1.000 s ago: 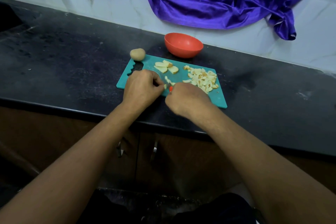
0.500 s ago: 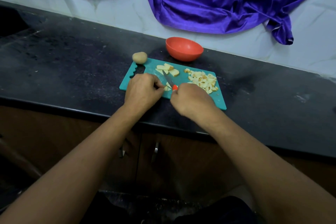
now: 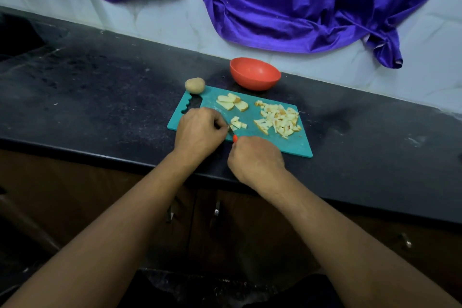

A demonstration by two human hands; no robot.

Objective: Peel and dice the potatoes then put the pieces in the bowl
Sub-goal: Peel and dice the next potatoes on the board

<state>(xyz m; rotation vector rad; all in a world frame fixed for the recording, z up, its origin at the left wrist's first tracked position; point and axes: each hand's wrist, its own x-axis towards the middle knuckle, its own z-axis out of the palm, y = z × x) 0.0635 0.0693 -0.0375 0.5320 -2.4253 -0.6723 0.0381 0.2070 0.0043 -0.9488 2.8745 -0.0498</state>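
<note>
Head view: mid-frame, left hand (image 3: 198, 130) pins a slice (image 3: 234, 127) on the board (image 3: 295, 144); right hand (image 3: 255, 157) grips the knife (image 3: 234, 138). Slice is likely firm, light, slippery; hold its top, clear of the blade.

Diced potato (image 3: 278, 120) on teal board (image 3: 301, 144)

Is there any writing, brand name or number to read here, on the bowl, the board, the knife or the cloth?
None: no word, label, number or sign can be read anywhere.
The red bowl, the teal cutting board and the purple cloth show plain surfaces.
The knife is almost wholly hidden in the right hand, so any mark on it cannot be seen.
</note>
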